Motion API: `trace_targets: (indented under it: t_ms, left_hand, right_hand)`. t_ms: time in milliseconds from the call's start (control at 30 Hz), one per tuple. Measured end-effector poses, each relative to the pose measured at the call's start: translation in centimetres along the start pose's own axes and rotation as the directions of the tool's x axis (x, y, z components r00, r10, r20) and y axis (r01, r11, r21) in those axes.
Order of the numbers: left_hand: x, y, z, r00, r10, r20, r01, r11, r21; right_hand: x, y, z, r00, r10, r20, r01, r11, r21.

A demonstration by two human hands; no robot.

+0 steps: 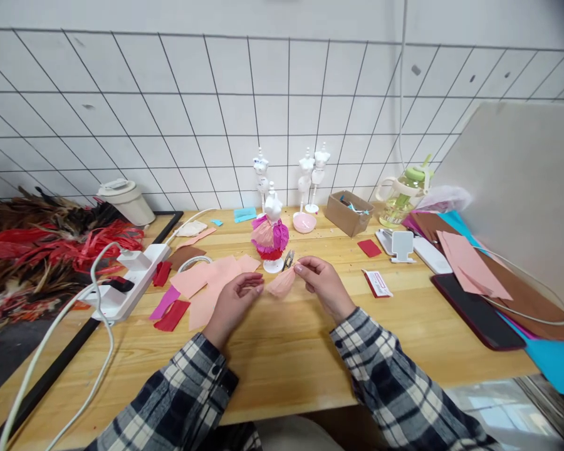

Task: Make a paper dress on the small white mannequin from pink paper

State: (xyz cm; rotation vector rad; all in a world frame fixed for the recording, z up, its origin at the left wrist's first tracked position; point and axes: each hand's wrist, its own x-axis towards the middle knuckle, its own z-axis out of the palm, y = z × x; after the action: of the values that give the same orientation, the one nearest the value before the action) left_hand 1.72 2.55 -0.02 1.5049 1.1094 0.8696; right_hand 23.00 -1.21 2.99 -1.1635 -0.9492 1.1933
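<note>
In my right hand (326, 285), thumb and finger pinch the gathered tip of a piece of peach crepe paper (281, 285), which fans out to the left. My left hand (235, 304) is beside the fan's left edge, fingers loosely bent, apparently holding nothing. Just behind the fan stands a small white dress form (273, 210) wearing a ruffled skirt (269, 237) of peach, magenta and red paper. Small metal snips (288, 259) lie next to its round base. Flat peach paper sheets (211, 285) spread out left of my left hand.
Several bare white dress forms (305, 172) stand by the tiled wall, near a pink bowl (304, 222) and cardboard box (349, 213). At left are a power strip (134, 279) and feathers (51, 238). A phone (477, 313), coloured paper and a drink bottle (402, 197) are at right.
</note>
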Motion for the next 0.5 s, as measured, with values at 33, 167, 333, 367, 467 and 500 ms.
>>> trace_targets:
  t_ms: [33,167,333,367,467,500]
  left_hand:
    - [0.8,-0.3,-0.4,0.996,0.019,-0.083,-0.012,0.996,0.086]
    - [4.6,-1.1,0.0,0.97,0.183,-0.16,-0.107,0.913,0.393]
    - [7.5,-1.2,2.7,0.959,0.221,-0.175,-0.092,0.833,0.545]
    - [7.7,-1.2,3.0,0.962,0.22,-0.162,-0.102,0.839,0.534]
    - [8.1,-1.5,3.3,0.962,0.228,-0.148,-0.113,0.83,0.547]
    - [8.1,-1.6,3.2,0.962,0.231,-0.147,-0.109,0.815,0.57]
  right_hand:
    - [0.3,-1.0,-0.4,0.999,-0.048,0.019,0.049,0.998,-0.044]
    - [2.2,-5.0,-0.7,0.954,-0.279,0.115,0.3,0.916,-0.267]
    - [4.6,-7.6,0.4,0.889,-0.431,0.156,0.453,0.782,-0.428]
    - [5.0,-7.7,0.6,0.882,-0.441,0.165,0.465,0.763,-0.448]
    - [6.0,-7.4,0.9,0.866,-0.462,0.19,0.491,0.718,-0.493]
    - [6.3,-7.2,0.8,0.861,-0.469,0.195,0.498,0.706,-0.503]
